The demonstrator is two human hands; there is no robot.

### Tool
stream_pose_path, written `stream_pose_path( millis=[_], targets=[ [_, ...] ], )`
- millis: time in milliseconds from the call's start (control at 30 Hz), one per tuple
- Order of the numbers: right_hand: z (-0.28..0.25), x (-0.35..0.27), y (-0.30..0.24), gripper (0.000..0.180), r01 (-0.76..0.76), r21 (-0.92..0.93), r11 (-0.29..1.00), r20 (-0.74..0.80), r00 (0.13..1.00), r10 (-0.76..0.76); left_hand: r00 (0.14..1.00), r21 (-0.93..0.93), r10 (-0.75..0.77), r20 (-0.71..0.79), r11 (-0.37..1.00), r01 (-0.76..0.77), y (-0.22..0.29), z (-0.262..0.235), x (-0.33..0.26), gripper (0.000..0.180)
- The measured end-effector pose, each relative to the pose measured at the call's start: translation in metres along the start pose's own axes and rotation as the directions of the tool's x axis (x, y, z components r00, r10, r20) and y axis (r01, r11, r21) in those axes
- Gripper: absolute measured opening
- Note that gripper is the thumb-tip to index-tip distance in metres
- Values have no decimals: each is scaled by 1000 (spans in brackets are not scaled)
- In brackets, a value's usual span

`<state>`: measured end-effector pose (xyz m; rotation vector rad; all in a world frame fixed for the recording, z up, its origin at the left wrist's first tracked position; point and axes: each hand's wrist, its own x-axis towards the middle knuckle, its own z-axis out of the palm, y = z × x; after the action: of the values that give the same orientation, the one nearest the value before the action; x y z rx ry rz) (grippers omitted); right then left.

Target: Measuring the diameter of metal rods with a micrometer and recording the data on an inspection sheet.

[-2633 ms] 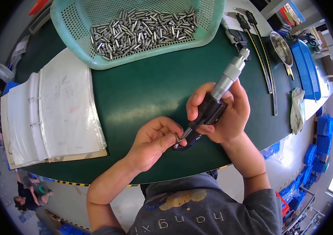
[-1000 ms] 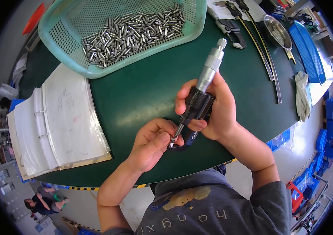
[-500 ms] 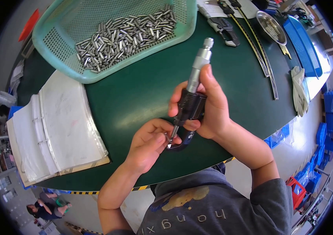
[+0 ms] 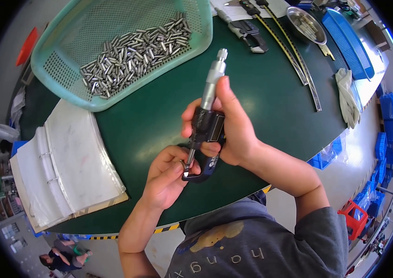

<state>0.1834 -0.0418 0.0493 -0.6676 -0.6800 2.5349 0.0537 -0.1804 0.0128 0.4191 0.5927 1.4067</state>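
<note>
My right hand is wrapped round a digital micrometer, its silver thimble tilted up and away from me. The thumb lies along the upper part of the black body. At the lower end, my left hand pinches a small shiny metal pin between thumb and fingers, at the gap between spindle and anvil. Fingers partly hide the pin, so I cannot tell whether both measuring faces touch it. Beyond my hands, many similar metal pins lie heaped in a green perforated basket.
An opened ring binder lies at the left. At the far right are a second micrometer, two calipers, a metal bowl, a blue tray and a white glove. Striped tape marks the table's near edge.
The micrometer and both hands appear shifted left in the view, with the basket and the other table items shifted too. The grip of each hand looks the same.
</note>
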Motion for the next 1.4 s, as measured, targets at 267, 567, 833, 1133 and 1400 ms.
stream_pose_path(
  millis=[267, 567, 833, 1133, 1400],
  targets=[
    [0, -1, -2, 79, -75, 27, 997, 26, 997, 74, 1000, 71, 1, -21, 997, 0, 0, 1, -2, 19],
    [-1, -1, 0, 75, 0, -76, 997, 15, 1000, 1, 1000, 73, -14, -10, 997, 15, -1, 2, 0, 21],
    [-2, 0, 1, 72, 19, -47, 999, 21, 1000, -18, 993, 7, -53, -104, 999, 54, 5, 6, 1, 27],
    [-13, 4, 6, 77, 4, 26, 1000, 75, 997, -6, 997, -102, -52, -65, 994, 45, -1, -6, 0, 23],
    [-25, 15, 8, 72, 48, 129, 990, 177, 982, -71, 992, -47, -90, -91, 995, 86, -6, -1, 4, 19]
  ],
)
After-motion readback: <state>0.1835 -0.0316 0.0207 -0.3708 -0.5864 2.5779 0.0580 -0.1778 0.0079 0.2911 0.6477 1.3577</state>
